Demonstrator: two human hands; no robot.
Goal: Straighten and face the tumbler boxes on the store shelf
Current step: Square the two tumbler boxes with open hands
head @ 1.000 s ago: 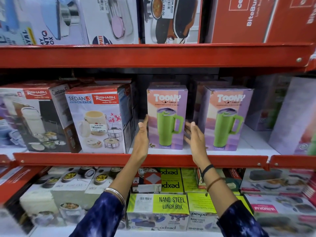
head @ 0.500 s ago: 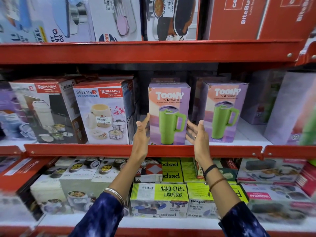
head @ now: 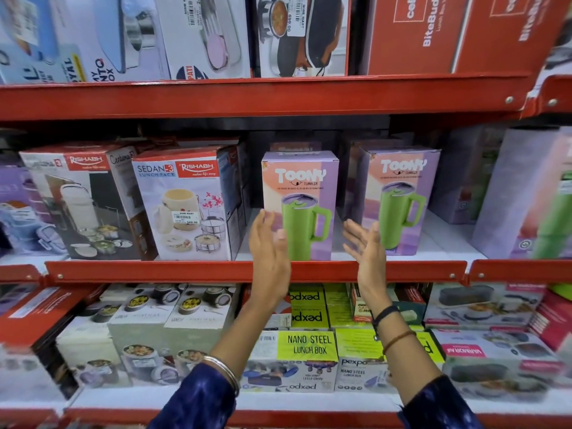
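Note:
Two purple and peach Toony tumbler boxes with a green mug pictured stand upright on the middle shelf, fronts facing me. The left tumbler box [head: 301, 187] sits at the shelf's front edge. The right tumbler box [head: 402, 193] is a little further back and turned slightly. More tumbler boxes [head: 294, 147] hide behind them. My left hand [head: 268, 252] is open in front of the left box's lower left corner, blurred. My right hand [head: 366, 246] is open in the gap between the two boxes, palm toward the left box. Neither hand holds anything.
The red shelf lip [head: 253, 270] runs below the boxes. A Sedan-3 lunch pack box [head: 185, 202] stands just left of my left hand. A large purple box [head: 526, 193] stands at the far right. Nano Steel lunch boxes [head: 306, 345] fill the shelf below.
Both hands have drawn back off the sides of the left tumbler box toward me and spread open. The camera has tilted, so the shelves sit higher in view.

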